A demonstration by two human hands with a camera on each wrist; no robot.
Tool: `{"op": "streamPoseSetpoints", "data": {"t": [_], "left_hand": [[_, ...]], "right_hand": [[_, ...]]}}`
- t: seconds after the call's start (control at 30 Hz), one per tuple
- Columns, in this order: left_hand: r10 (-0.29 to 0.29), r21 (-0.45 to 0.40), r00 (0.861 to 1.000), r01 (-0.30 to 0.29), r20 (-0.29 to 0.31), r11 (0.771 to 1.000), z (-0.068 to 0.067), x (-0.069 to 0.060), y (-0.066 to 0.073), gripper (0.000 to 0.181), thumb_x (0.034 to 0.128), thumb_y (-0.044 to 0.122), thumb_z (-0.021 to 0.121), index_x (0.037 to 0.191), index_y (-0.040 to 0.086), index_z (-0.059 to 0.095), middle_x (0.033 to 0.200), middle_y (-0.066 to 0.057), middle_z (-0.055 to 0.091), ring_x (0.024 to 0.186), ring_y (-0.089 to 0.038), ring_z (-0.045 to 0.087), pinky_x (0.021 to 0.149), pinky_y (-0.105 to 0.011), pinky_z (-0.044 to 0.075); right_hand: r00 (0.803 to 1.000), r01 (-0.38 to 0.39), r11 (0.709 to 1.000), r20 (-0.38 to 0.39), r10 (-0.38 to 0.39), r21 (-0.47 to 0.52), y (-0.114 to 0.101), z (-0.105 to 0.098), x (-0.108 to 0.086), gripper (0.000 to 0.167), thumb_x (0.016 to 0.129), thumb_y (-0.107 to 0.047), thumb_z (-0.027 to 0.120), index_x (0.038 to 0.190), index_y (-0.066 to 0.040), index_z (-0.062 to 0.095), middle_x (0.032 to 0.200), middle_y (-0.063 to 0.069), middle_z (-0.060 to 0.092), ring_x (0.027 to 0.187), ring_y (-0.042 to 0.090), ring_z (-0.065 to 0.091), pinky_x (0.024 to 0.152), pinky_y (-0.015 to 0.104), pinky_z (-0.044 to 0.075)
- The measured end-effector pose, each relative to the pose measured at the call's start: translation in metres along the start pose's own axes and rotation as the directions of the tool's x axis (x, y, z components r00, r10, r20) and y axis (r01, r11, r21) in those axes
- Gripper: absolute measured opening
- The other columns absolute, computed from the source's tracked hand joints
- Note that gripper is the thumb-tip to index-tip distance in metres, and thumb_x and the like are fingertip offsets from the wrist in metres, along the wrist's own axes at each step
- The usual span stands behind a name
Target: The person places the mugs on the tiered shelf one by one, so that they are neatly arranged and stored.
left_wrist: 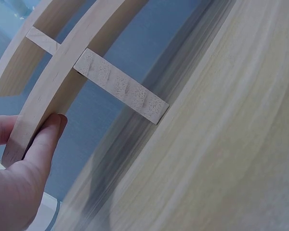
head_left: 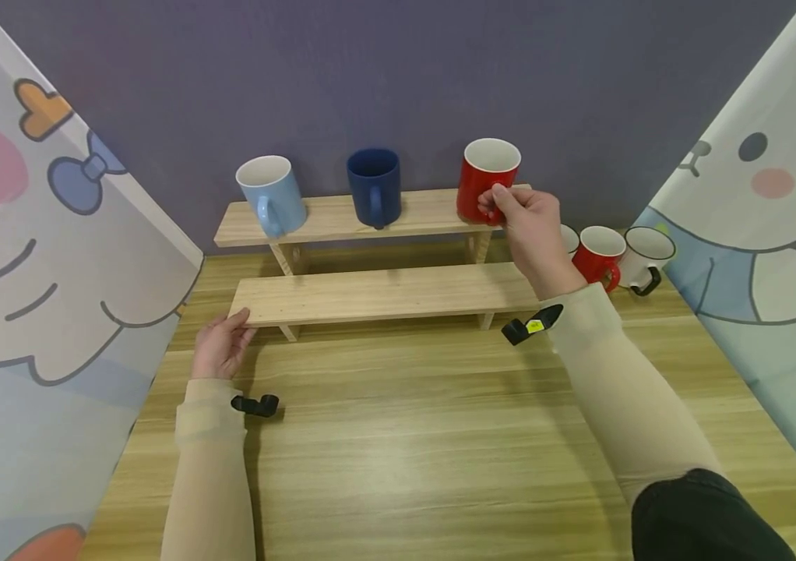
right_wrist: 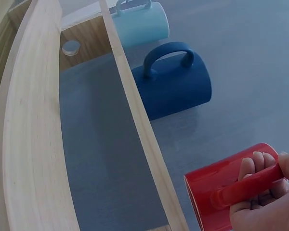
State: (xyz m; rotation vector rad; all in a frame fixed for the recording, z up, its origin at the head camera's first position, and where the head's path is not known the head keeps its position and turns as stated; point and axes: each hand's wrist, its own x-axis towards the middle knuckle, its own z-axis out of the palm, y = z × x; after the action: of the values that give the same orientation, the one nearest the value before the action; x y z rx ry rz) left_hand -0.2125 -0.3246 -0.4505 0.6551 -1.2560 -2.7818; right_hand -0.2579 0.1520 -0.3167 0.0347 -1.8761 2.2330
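- Red mug (head_left: 473, 183): at the upper board (head_left: 433, 209)'s right end, base seemingly just off the wood; best set down level.
- Right hand (head_left: 533, 234): pinches its handle; releasing only once flat seems wise.
- Left hand (head_left: 219, 348): grips the lower board (head_left: 384, 292)'s left end, useful for steadying.

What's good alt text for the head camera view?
A right hand grips a red mug at the right end of the upper tier of a wooden shelf; a navy mug and a light blue mug stand there too. The left hand pinches the lower tier; three more mugs stand at right.
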Motion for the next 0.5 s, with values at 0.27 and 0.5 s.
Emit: {"op": "streamPoseSetpoints", "data": {"t": [0.27,0.5], "left_hand": [[0.008,0.016,1.0,-0.008,-0.01,1.0,0.001,0.001,0.0,0.029,0.0972,-0.007,0.065,0.121,-0.005,0.049,0.097,-0.016,0.069,0.088,-0.021,0.073,0.09,-0.024,0.055],[0.004,-0.002,1.0,-0.004,-0.025,1.0,0.001,0.003,-0.001,0.033,0.0969,-0.009,0.064,0.125,-0.006,0.047,0.098,-0.017,0.068,0.09,-0.023,0.072,0.091,-0.027,0.055]], "right_hand": [[1.0,0.004,0.997,-0.013,-0.005,-0.079,0.006,0.012,0.008,0.029,0.101,-0.022,0.065,0.11,0.004,0.073,0.109,0.016,0.066,0.104,0.025,0.06,0.098,0.031,0.052],[0.999,-0.041,0.994,-0.032,0.038,-0.101,0.009,0.014,0.011,0.029,0.101,-0.022,0.065,0.11,0.004,0.074,0.107,0.016,0.068,0.102,0.024,0.06,0.094,0.032,0.053]]}}
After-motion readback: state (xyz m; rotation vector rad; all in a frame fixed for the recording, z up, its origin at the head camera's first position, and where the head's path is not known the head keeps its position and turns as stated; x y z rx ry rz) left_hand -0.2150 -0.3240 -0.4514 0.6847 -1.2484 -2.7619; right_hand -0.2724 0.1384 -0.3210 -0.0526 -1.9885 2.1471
